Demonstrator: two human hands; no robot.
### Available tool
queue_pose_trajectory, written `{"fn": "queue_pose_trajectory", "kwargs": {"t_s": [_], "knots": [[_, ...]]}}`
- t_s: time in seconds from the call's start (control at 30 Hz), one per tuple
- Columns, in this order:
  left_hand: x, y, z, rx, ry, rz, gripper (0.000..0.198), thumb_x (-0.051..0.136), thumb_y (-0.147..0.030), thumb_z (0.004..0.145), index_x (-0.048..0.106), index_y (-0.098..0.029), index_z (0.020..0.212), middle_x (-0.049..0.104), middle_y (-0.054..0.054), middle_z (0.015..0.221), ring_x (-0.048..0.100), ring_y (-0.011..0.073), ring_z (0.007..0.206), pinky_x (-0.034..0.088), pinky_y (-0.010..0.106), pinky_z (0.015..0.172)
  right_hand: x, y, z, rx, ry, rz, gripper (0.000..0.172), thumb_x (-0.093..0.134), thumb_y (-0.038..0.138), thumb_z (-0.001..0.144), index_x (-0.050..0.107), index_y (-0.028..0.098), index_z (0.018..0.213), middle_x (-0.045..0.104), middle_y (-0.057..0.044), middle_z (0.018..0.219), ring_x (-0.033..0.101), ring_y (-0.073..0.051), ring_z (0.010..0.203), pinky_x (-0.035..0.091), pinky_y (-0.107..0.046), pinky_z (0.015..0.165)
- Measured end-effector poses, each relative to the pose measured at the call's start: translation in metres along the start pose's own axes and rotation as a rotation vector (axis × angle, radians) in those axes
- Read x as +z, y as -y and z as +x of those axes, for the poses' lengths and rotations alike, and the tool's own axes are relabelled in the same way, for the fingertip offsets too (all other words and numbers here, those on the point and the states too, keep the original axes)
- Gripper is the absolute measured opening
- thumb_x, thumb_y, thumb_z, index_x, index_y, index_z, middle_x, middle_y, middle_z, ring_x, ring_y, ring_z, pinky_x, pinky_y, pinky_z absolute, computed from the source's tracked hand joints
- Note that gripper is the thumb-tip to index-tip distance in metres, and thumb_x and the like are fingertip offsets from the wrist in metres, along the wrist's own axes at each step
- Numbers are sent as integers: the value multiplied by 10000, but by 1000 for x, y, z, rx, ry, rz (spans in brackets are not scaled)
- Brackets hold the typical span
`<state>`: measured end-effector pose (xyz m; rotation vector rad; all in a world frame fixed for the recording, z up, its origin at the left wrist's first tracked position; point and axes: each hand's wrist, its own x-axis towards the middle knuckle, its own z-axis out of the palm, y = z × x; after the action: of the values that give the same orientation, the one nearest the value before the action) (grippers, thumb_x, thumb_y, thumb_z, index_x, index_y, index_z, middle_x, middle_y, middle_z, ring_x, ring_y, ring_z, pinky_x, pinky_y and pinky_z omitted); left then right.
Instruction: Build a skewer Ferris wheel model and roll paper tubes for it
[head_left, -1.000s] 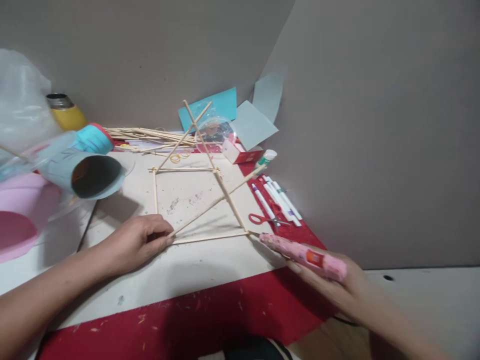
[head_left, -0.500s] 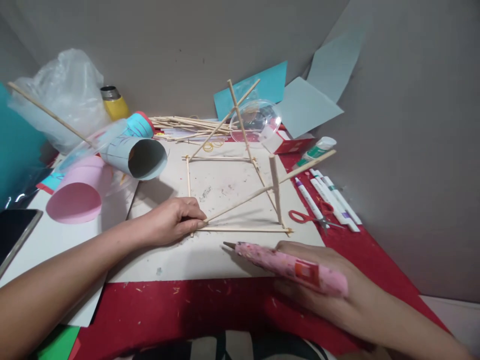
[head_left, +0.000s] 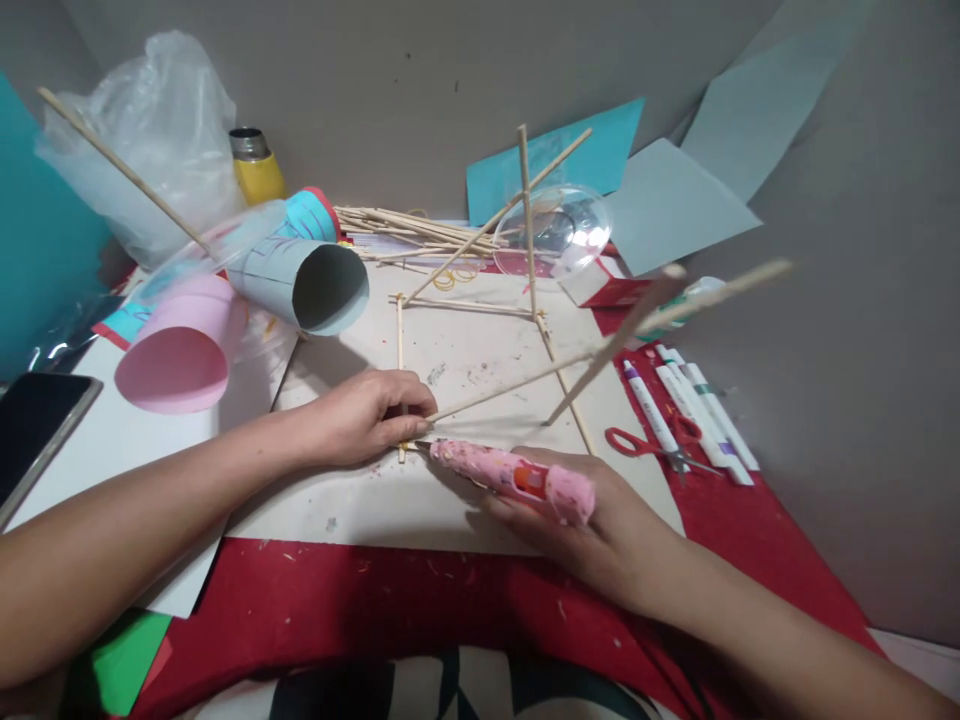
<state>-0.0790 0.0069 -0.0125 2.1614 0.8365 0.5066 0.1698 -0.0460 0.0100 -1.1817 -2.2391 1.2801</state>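
Observation:
A square frame of thin wooden sticks point(head_left: 465, 305) lies on a pale board point(head_left: 337, 515), with crossed pairs of sticks rising at its far and near sides. My left hand point(head_left: 386, 415) pinches the lower end of a slanting stick point(head_left: 510, 383) at the frame's near left corner. In my right hand point(head_left: 592, 525) is a pink glue gun point(head_left: 517, 475), its dark nozzle pointing left at that same corner, close to my left fingertips. The glue gun and right hand cover most of the frame's near side. Whether the nozzle touches the wood I cannot tell.
Pink point(head_left: 176, 350) and grey point(head_left: 330, 290) paper tubes stand out at the left, near a phone point(head_left: 45, 430). A bundle of sticks point(head_left: 412, 232) and a clear plastic lid point(head_left: 555, 230) lie behind. Red scissors point(head_left: 637, 443) and several markers point(head_left: 705, 410) are at the right.
My right hand has brought the glue gun left and up to the near left corner. The near crossed sticks have tilted towards me and right. The camera view has shifted slightly.

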Motion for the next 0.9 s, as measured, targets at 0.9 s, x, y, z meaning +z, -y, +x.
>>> {"fn": "queue_pose_trajectory", "kwargs": {"t_s": [0.9], "knots": [[2, 7, 4, -57, -37, -74, 100, 583, -171, 867, 671, -144, 826, 639, 13, 776, 582, 120, 725, 421, 231, 686, 8, -5, 6, 10, 50, 150, 391, 508, 354, 960, 603, 273, 1330, 601, -28, 1368, 545, -249, 1272, 426, -397, 1086]]}}
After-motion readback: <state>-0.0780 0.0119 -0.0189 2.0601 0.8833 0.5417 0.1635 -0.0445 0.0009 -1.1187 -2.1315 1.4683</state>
